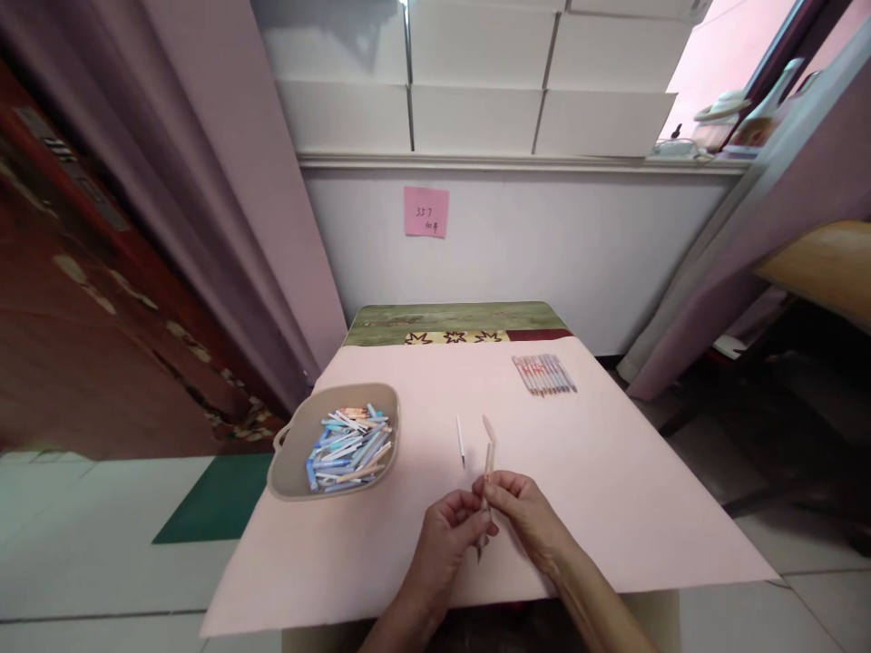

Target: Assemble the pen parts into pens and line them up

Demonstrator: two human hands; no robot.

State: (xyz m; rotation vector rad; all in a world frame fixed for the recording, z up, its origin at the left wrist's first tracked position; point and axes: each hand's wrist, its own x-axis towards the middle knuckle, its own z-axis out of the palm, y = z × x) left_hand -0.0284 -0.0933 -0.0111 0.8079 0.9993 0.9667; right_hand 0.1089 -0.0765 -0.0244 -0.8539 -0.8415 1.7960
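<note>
Clock set on hands: counter (381,567) has smooth pale-pink cover, green patterned strip (490,316) at 12, white wall (544,236) behind; mauve curtain (255,190) at 11, tiled flr (122,589) below. Rounded beige plastic basket (292,455), approx. 10, full of slim blue/white/tan pen pcs (350,444). Neat row of pens (544,375) at 1; thin white stick (461,440) & pinkish pc (488,426) nr 12. Grip: L hand (450,535) + R hand (525,512) both pinching slim clear pen tube (489,458), approx. upright in view, dark tip nr 6.
</note>
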